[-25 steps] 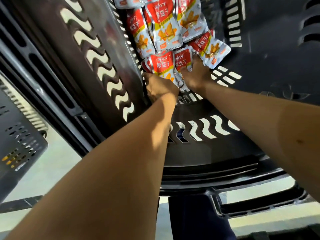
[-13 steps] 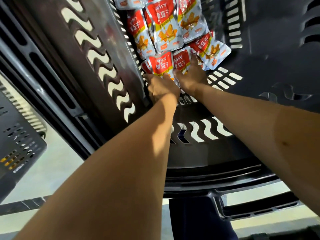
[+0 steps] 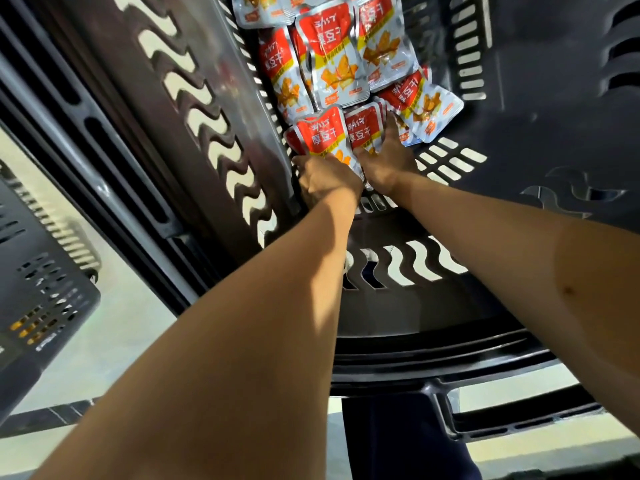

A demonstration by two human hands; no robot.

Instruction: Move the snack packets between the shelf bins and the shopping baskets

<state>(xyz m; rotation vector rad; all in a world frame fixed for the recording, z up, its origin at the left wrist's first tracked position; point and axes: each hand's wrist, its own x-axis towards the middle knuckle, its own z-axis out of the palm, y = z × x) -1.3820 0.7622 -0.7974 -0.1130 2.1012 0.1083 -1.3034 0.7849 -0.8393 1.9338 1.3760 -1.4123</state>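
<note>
Both bare arms reach down into a dark plastic shopping basket, whose left wall is cut with wavy slots and whose floor has rows of short slits. On the basket floor, toward its far left corner, lies a loose pile of snack packets, silver with red and yellow printing, overlapping one another.

The left hand is at the near edge of the pile, close against the left wall of the basket. Its fingers are curled around the near end of a red-topped packet, which stands tilted up out of the pile; how tightly the fingers close cannot be told, since only the back of the hand shows.

The right hand is just beside it on the right, the two hands nearly touching. It lies flatter, fingers stretched toward the far side, resting on a second packet that lies next to the first one. Whether it grips that packet or only presses on it cannot be told.

Further right in the pile, another packet lies slanted on the slitted floor. To the left, outside the basket, part of a second dark basket stands on a pale floor.
</note>
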